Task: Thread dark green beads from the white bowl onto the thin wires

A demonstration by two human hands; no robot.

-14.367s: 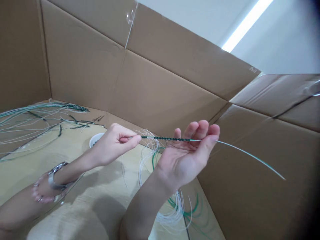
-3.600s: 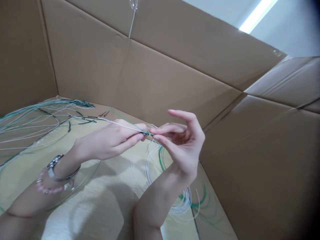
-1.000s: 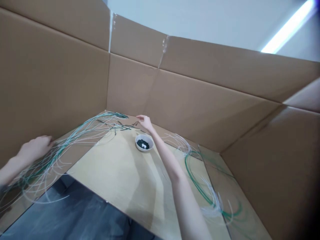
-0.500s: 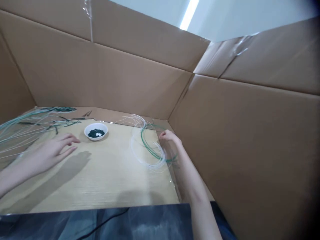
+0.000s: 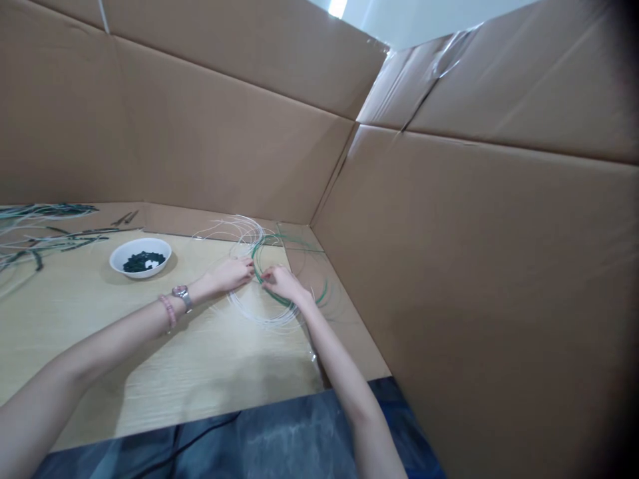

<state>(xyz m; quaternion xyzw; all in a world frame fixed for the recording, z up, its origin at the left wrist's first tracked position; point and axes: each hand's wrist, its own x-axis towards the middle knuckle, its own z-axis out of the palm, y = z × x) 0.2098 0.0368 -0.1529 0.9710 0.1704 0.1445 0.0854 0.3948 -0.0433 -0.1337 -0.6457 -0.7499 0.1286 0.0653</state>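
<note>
My left hand (image 5: 227, 275), with a wristwatch (image 5: 182, 296) and a pink bead bracelet (image 5: 167, 313) on its wrist, reaches the left side of a loose coil of clear and green wires (image 5: 264, 303). My right hand (image 5: 283, 283) lies on the coil's green strand, close to my left hand. Fingertips of both hands touch the wires, but the view is too small to show a grip. A white bowl (image 5: 141, 272) of dark green beads stands to the left of my left hand.
Bead-strung wires (image 5: 44, 236) and small metal tweezers (image 5: 124, 217) lie at the far left. Cardboard walls (image 5: 449, 266) rise behind and right of the pale wooden board (image 5: 214, 359). Beyond its near edge is a dark surface (image 5: 279, 432) with a black cable.
My left hand has moved right from beside the bowl to the coil. My right hand has moved onto the wires. The view has tilted and shifted, and the coil now sits between my hands.
</note>
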